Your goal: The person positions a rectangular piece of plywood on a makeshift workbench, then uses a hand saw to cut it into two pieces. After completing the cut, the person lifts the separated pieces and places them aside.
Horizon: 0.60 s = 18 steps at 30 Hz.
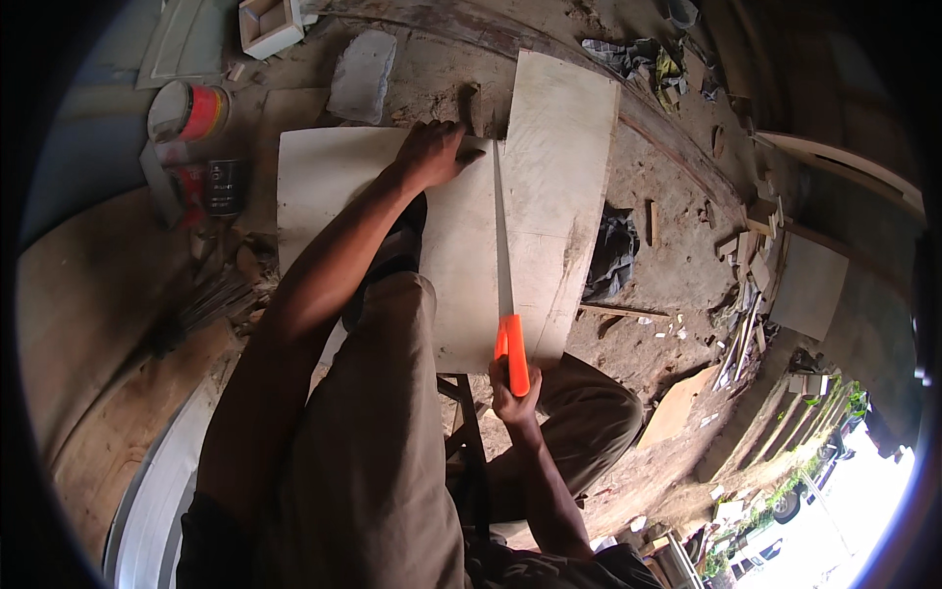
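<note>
A pale plywood sheet (329,172) lies in front of me, a long cut line running away from me across it. In my right hand (515,393), closed round its bright orange handle, is a handsaw (505,260). Its thin blade stretches away along the line, between the left part of the sheet and the longer right part (559,147). My left hand (432,157) bears on the sheet's far edge, left of the blade's tip, with its fingers curled at the edge. My left leg, in brown trousers, reaches over the sheet, its dark shoe on the wood.
Paint cans (201,113) stand at the far left near a dark can (225,187). A grey slab (362,77) lies beyond the sheet. Crumpled dark plastic (613,255) and wood scraps (756,270) litter the dirt floor on the right. A small wooden box (270,27) sits at the back.
</note>
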### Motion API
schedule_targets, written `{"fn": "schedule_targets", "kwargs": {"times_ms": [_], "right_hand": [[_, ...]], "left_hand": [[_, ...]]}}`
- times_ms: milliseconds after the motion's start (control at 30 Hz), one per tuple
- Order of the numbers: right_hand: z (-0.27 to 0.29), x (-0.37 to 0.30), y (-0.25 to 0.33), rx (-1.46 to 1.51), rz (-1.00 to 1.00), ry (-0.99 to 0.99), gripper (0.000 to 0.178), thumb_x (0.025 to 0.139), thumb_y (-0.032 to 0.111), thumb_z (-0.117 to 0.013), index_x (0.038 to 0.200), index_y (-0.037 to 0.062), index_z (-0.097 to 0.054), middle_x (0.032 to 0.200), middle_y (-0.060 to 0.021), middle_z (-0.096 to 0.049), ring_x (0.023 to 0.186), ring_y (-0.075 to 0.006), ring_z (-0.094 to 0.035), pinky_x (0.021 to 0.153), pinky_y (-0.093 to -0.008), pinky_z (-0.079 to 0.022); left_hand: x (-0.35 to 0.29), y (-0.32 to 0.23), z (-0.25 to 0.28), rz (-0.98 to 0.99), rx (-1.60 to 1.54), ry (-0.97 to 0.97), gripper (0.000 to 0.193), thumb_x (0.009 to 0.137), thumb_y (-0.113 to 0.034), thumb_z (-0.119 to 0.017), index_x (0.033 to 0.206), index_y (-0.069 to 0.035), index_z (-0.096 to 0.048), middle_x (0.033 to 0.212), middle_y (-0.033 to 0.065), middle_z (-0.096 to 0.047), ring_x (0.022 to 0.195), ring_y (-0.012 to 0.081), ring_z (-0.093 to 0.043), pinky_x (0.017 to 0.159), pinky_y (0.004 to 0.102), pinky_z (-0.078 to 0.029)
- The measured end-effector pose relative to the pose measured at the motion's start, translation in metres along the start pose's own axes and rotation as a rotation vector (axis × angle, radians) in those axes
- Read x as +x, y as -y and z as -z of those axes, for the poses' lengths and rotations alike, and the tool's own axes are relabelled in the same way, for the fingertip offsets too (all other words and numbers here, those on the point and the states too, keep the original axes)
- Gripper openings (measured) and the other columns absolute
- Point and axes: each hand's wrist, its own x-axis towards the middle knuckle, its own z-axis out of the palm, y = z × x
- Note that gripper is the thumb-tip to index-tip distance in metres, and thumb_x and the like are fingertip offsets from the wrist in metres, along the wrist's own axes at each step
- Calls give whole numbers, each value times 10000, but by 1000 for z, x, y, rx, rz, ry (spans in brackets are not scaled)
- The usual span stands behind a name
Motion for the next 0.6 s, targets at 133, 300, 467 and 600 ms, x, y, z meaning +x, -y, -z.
{"fn": "schedule_targets", "kwargs": {"times_ms": [133, 300, 467, 600], "right_hand": [[-1, -34, -3, 79, -134, -81, 259, 830, 225, -598, 732, -2, -518, 595, -88, -485, 496, -191, -477, 492, -325, -393], [-6, -30, 14, 50, -96, -89, 297, 852, 239, -582, 714, -8, -492, 591, -91, -485, 492, -193, -479, 486, -331, -392], [-12, -32, 17, -25, -65, -118, 239, 869, 123, -600, 703, -7, -485, 565, -78, -471, 479, -154, -446, 466, -316, -369], [-13, -45, 37, 142, -165, -198, 231, 881, 58, -609, 691, 3, -489, 551, -22, -471, 500, -96, -426, 460, -283, -351]], "left_hand": [[0, -1, 0, -19, -2, -28, 442, 915, -446, -639, 925, -6, -597, 823, 164, -660, 782, 325, -668, 708, 432, -505], [-1, -1, 0, -20, -21, -31, 445, 914, -452, -636, 950, -10, -598, 837, 160, -664, 787, 324, -667, 708, 430, -504], [0, 0, -4, 8, 18, 29, 451, 915, -452, -632, 990, -8, -598, 877, 167, -673, 832, 332, -665, 754, 444, -498], [-3, 5, -8, -13, -10, -17, 476, 888, -458, -659, 1016, -4, -595, 869, 154, -684, 827, 315, -673, 755, 436, -495]]}}
